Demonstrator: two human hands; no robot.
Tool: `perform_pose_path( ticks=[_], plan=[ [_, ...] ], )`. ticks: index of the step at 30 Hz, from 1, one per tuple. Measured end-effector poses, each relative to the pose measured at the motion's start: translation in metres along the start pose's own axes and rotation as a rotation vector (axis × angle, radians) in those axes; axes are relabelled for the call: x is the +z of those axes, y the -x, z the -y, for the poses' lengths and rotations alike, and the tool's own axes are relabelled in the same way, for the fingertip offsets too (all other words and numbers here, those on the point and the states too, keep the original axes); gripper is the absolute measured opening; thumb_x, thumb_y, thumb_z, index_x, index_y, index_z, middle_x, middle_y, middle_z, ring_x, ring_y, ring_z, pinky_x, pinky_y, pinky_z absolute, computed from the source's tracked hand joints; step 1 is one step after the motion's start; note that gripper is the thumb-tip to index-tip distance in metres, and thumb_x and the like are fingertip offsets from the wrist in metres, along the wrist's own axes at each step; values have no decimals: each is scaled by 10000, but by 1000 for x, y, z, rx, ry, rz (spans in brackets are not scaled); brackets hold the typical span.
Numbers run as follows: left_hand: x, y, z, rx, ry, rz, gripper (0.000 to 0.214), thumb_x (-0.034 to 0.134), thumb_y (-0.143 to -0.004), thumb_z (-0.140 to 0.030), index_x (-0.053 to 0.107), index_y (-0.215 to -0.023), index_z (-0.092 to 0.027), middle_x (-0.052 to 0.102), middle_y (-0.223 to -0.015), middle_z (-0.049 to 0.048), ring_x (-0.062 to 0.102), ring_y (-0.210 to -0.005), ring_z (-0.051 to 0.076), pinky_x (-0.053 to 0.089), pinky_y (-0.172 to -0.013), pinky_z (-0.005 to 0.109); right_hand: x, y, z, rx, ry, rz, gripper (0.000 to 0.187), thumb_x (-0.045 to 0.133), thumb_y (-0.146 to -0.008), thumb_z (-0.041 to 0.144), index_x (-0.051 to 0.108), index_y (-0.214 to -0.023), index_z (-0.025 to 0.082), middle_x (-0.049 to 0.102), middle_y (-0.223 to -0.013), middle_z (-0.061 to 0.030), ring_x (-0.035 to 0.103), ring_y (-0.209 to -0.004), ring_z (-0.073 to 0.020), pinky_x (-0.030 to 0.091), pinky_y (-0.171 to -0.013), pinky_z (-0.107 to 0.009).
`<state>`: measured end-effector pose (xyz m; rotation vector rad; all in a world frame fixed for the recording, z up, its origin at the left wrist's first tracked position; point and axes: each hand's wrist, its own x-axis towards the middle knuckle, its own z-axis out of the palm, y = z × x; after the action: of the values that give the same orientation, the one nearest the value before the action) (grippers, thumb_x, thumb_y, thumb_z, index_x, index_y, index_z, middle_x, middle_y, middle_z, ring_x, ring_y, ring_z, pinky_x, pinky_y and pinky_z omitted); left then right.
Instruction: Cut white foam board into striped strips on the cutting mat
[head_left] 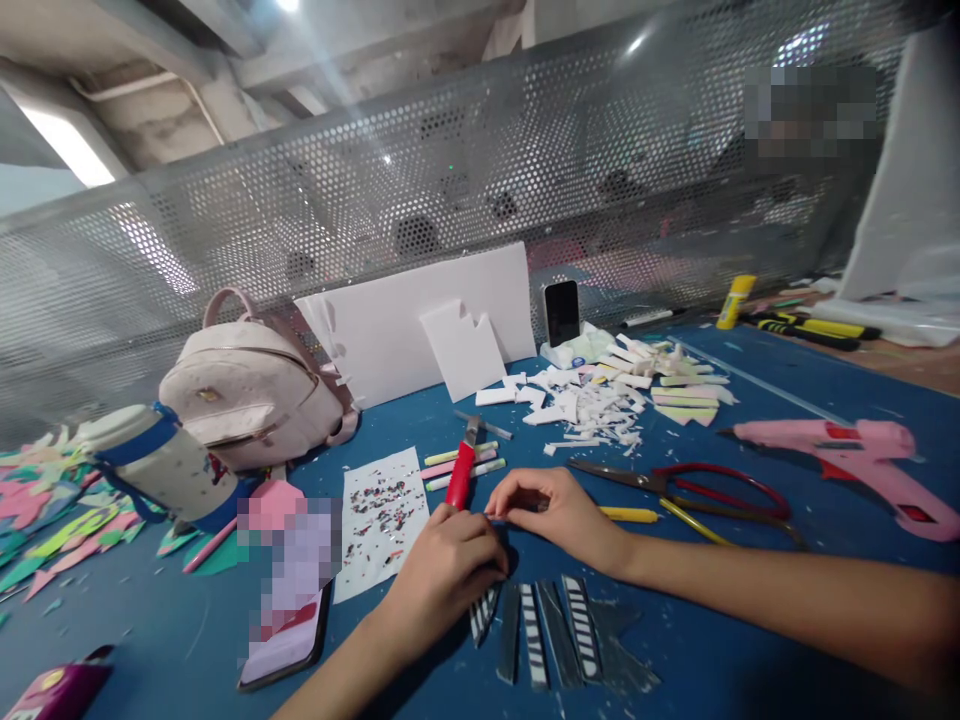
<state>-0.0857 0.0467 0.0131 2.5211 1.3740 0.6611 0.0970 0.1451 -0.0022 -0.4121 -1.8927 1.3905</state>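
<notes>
Many things crowd around the person's two hands: a red-handled cutter (pixel 461 478) lies just beyond the left hand (pixel 461 548), across a few markers (pixel 487 468), with a speckled white sheet (pixel 375 520) and a phone (pixel 289 640) farther left. Scissors (pixel 622 474) and a yellow pen (pixel 630 515) lie close behind the right hand (pixel 551 508), and a pink glue gun (pixel 862 440) rests well off to the right. White scraps (pixel 577 405) are heaped beyond, while a backpack (pixel 247 390) and a bottle (pixel 157 465) stand at the left, near coloured scraps (pixel 60 510).

The left grip is curled low, hiding the far end of one strip; what it holds, I cannot tell. In the right grip, thumb and fingers draw together near the left hand, but whether they pinch anything is too small to tell.

The desk (pixel 405 655) is blue and littered with bits. Behind it rises a perforated metal panel (pixel 450 200), a white board (pixel 375 340) leaning there, under concrete beams (pixel 405 60).

Counted on the near side, just below the hands: three striped strips (pixel 581 630), two plain dark strips (pixel 508 635) and one ragged dark piece (pixel 622 645). The markers number three.
</notes>
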Motion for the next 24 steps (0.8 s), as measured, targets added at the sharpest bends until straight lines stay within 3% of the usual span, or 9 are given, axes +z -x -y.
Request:
perform_pose_path(
  ticks=[7,13,24],
  plan=[
    [8,5,0,-105,133,-88,64,615,-929,-177,663,-918,-219,717,-912,13,645,-884,187,409,-849,339,0,1,1,30,32,6,80,657,-822,109,694,-783,168,728,-793,-14,688,-752,-135,555,-736,-266],
    [4,6,-2,-163,215,-173,110,593,-939,-155,670,-946,-233,741,-943,8,658,-909,186,415,-847,334,-1,1,2,-1,175,52,120,671,-828,83,724,-835,191,729,-830,3,670,-774,-130,519,-734,-244],
    [4,10,-2,-137,219,-259,112,610,-929,-153,679,-946,-240,743,-930,2,662,-879,176,418,-841,327,-3,0,5,-69,352,191,95,652,-900,158,738,-870,183,692,-828,-15,643,-765,-141,486,-721,-246]
  ],
)
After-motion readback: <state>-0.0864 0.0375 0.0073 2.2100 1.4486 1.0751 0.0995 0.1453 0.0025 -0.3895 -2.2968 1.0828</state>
